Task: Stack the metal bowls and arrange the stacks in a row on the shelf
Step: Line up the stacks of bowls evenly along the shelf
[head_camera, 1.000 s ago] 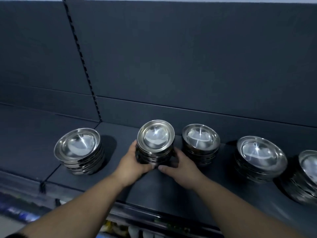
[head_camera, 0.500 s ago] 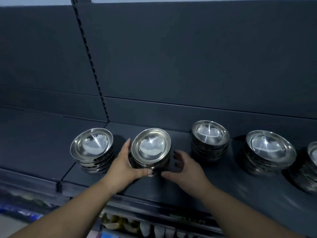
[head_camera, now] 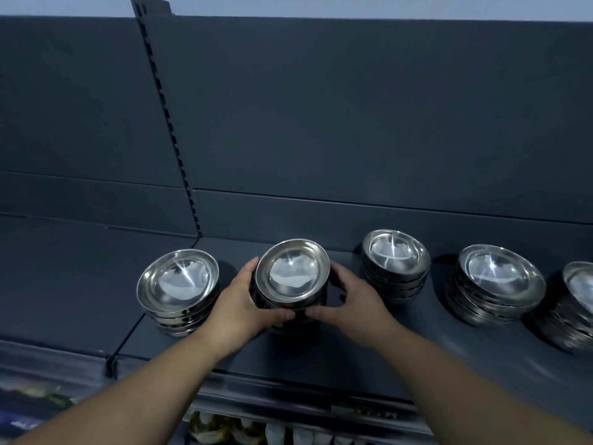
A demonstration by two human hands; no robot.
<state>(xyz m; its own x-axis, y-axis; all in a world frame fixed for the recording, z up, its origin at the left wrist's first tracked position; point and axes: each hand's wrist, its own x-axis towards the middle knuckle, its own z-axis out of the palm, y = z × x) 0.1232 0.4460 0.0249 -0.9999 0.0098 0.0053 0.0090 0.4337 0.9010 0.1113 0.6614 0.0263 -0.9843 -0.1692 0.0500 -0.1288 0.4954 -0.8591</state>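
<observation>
Both hands have slid the gripped stack leftward along the shelf over the last second, opening a clear gap on its right and closing most of the gap on its left. Now the left hand [head_camera: 239,311] is cupped around the left side of the held stack [head_camera: 292,277], fingers wrapped behind it and thumb lying across its near base. The right hand [head_camera: 354,305] mirrors it on the right side, fingers curled toward the wall of the bowls and thumb meeting the left thumb at the near edge; it looks slightly looser than the left, and I cannot tell whether every fingertip is touching metal. The stack itself appears to rest on the dark shelf [head_camera: 321,358], tipped a little toward the camera in this wide view.

Just beside it on the left, near but apart, sits the leftmost stack [head_camera: 178,284]. On the right, across a wider gap, stands a third stack [head_camera: 396,261], then a fourth stack [head_camera: 500,279] further right, and a fifth stack [head_camera: 580,290] cut by the frame edge. Behind them all rises the shelf's back panel [head_camera: 353,123], with a slotted upright [head_camera: 167,117] on the left.

For the task, the stacking seems done and the work is now spacing: this stack sits closer to its left neighbour than its right, so a small nudge may be needed before letting go.
</observation>
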